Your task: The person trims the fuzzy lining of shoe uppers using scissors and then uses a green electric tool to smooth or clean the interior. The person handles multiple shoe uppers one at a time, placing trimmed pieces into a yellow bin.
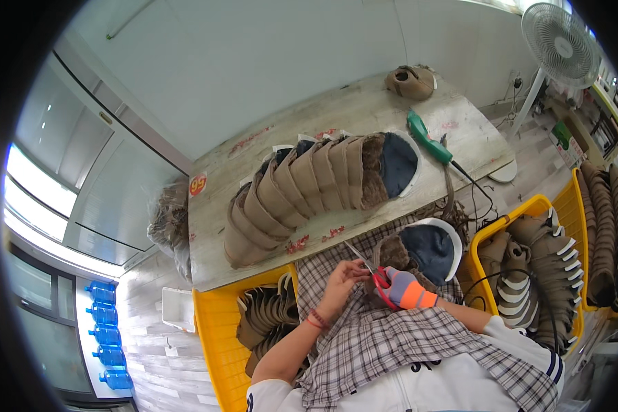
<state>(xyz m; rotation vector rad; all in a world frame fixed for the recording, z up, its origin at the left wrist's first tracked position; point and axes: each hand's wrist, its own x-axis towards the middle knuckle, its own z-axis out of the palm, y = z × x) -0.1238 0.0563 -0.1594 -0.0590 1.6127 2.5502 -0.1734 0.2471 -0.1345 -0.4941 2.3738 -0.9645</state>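
My right hand [408, 290], in a grey and orange glove, is closed around the red handles of a pair of scissors [384, 292]. The blades point up and to the left, past my left fingertips. My bare left hand [345, 280] has its fingers curled together beside the blades; what they pinch is too small to make out. On my lap, over a checked apron [364, 350], rests a brown shoe upper [429, 248] with fuzzy lining, a dark blue inner piece and a white rim. My right hand partly covers it.
A long nested row of brown shoe uppers [309, 178] lies on the worn table [364, 230]. Beside it are a green corded tool [427, 139] and a single upper [410, 84]. Yellow crates [216, 343] filled with uppers flank me. A fan [562, 47] stands back right.
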